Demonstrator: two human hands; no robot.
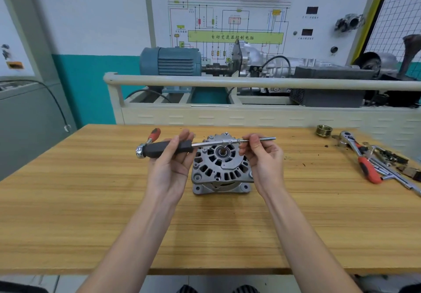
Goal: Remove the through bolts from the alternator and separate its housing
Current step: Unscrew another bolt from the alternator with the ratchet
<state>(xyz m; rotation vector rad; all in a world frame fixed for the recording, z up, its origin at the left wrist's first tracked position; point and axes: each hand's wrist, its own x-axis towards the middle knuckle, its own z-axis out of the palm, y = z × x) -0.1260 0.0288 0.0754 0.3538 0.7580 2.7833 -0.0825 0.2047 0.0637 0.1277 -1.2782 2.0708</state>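
The silver alternator (222, 167) stands on the wooden table (91, 201) with its vented end cover facing up. Above it my left hand (169, 163) grips the black handle of a nut driver (168, 148), held level with its chrome cap to the left. Its shaft ends in a socket near the alternator's top. A long through bolt (262, 139) sticks out of that socket to the right, threaded tip free. My right hand (262, 156) pinches the bolt between thumb and fingers, just right of the socket.
A red-handled tool (153, 136) lies behind the driver's cap. At the table's right lie a brass pulley (324, 130), a red-handled ratchet (362, 158), an extension bar and small parts. A training bench with a blue motor (169, 61) stands behind the table.
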